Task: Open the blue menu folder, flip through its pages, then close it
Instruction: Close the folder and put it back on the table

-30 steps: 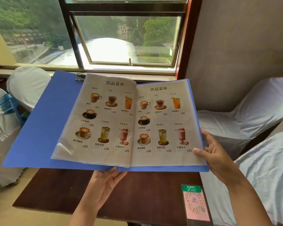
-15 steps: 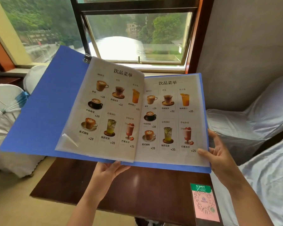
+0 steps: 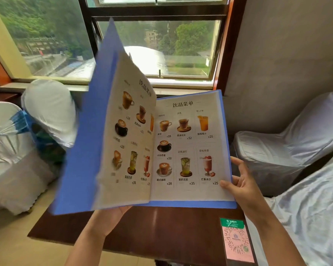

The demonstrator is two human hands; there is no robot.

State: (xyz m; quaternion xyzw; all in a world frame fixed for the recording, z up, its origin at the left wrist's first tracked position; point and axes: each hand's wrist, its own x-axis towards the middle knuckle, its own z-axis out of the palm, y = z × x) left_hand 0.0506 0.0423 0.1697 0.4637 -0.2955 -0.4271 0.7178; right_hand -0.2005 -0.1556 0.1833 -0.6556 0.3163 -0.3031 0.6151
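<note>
The blue menu folder is held above the dark wooden table, half shut. Its left cover stands steeply, swung up toward the right, with a drinks page leaning against it. The right drinks page lies nearly flat. My left hand is under the folder's lower edge near the spine, its fingers hidden behind the left cover. My right hand grips the folder's right edge, thumb on the page's lower corner.
A pink and green QR code stand sits at the table's near right corner. White-covered chairs stand at the left and right. A window is behind the folder.
The left cover and its page have swung up from nearly flat to steep, toward the right half. My left hand has shifted right under the spine. My right hand has kept its grip.
</note>
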